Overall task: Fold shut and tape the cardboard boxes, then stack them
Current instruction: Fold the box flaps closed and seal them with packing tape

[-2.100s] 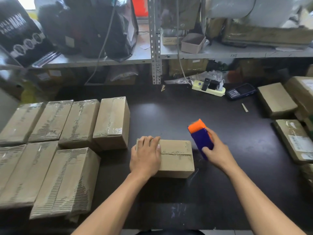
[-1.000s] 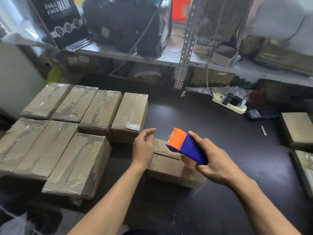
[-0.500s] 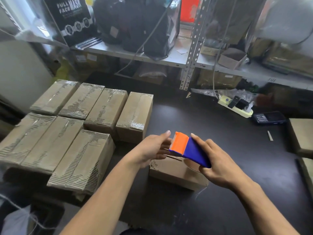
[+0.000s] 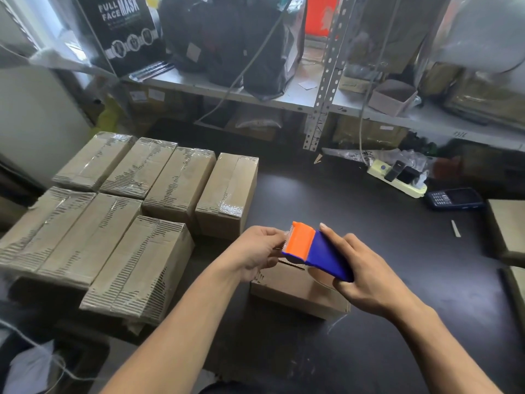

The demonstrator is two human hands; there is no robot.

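A: Right, where are we w/ our hands?

B: Our right hand (image 4: 369, 282) grips the tape gun (image 4: 315, 250), blue body in the palm, orange cutter end pointing left. Our left hand (image 4: 255, 251) has its fingertips pinched at that orange end, prob. on the tape's free end, tho the tape itself is too clear to see.

A: And the box?

B: The box (image 4: 298, 291) sits on the table (image 4: 397, 351) directly under and just toward us from both hands. Flaps look folded shut, w/ a dark seam showing on top and no tape on it that we can make out.

A: Which way does it lie?

B: Its long axis runs left-right across us, a bit skewed, right end nearer. The seam follows that axis, so we judge the tape should run left to right. The tape gun hangs over the box's left half; both hands are abt equally close, neither touching it.

A: Anything else?

B: Taped boxes (image 4: 159, 251) lie in rows to the left, near but apart from ours.
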